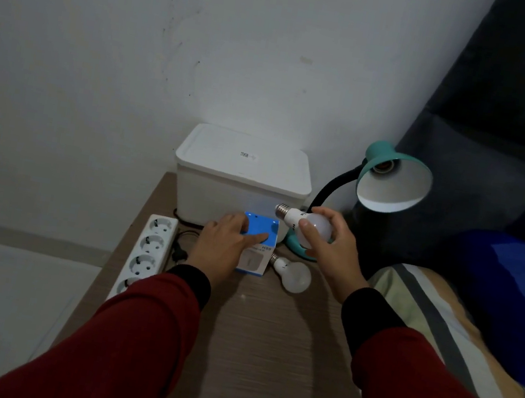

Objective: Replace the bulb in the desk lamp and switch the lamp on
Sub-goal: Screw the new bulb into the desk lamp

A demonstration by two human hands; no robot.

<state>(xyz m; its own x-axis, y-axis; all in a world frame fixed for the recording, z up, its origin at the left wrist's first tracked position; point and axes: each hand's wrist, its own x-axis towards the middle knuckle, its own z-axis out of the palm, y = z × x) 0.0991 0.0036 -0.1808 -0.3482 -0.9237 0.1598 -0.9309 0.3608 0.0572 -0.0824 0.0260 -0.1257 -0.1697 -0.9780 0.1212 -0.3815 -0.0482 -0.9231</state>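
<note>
Blue card with a white lower band is the one printed thing in front of you: the bulb box [258, 244] shows upside-down lettering that looks like "H69" near its lower edge, and the smaller print beneath it is too blurred to read. The white storage box [241, 180] behind it carries a small sticker on its lid that you cannot make out, and the dark marks on the neck of the bulb in your right hand are also unreadable. On the wood-grain tabletop [269, 344] a white power strip [146, 252] runs along the left edge, with a black plug [179, 252] lying just beside it. A second bulb [293, 274] lies on its side right of the blue box, near your right wrist. The teal desk lamp [392, 181] stands at the back right corner on a black gooseneck, its shade tilted towards you and its socket bare. Your left hand [225, 248] rests flat on the blue box, fingers spread, its grip closed on nothing. Your right hand [333, 244] has its grip wrapped around the globe of the held bulb [305, 223], raised above the tabletop in front of the lamp's base, screw cap pointing left towards the storage box.
</note>
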